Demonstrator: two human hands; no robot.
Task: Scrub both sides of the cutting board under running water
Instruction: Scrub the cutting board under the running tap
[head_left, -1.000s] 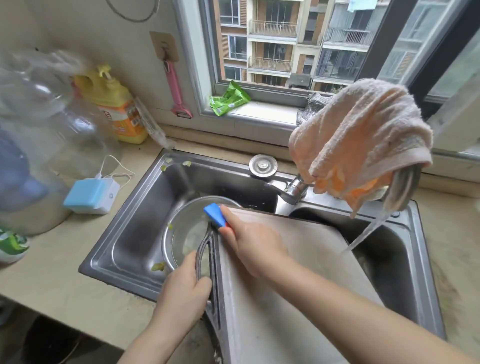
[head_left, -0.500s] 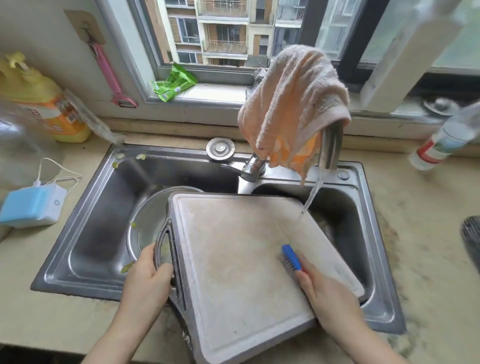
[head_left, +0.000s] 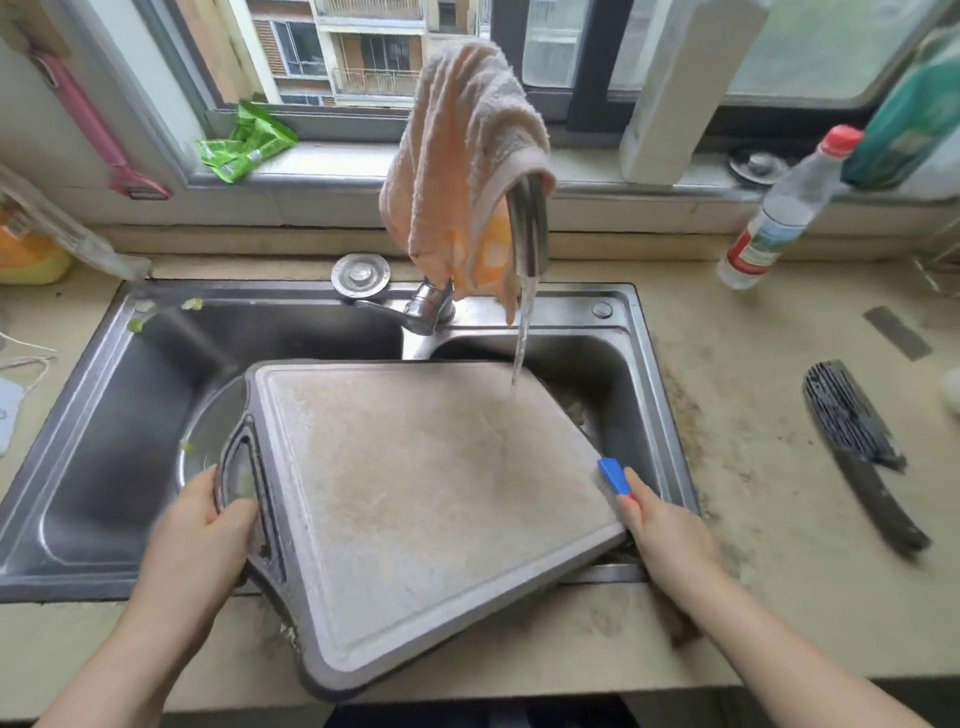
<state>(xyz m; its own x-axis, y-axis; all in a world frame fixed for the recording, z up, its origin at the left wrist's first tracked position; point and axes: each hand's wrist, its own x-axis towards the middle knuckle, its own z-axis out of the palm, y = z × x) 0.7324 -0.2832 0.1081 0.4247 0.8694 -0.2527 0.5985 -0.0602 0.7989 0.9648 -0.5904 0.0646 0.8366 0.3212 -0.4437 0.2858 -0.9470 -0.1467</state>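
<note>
A pale, grey-rimmed cutting board lies tilted across the double steel sink, its near corner over the counter edge. My left hand grips the board's dark handle at its left side. My right hand holds a blue brush at the board's right edge. Water runs from the tap onto the board's far right corner.
A peach towel hangs over the tap. A steel bowl sits in the left basin under the board. A black knife lies on the counter at right, a clear bottle behind it. Green packets rest on the sill.
My right hand swept the brush from the board's far left corner across to its right edge. The view shifted right. My left hand kept its grip on the handle.
</note>
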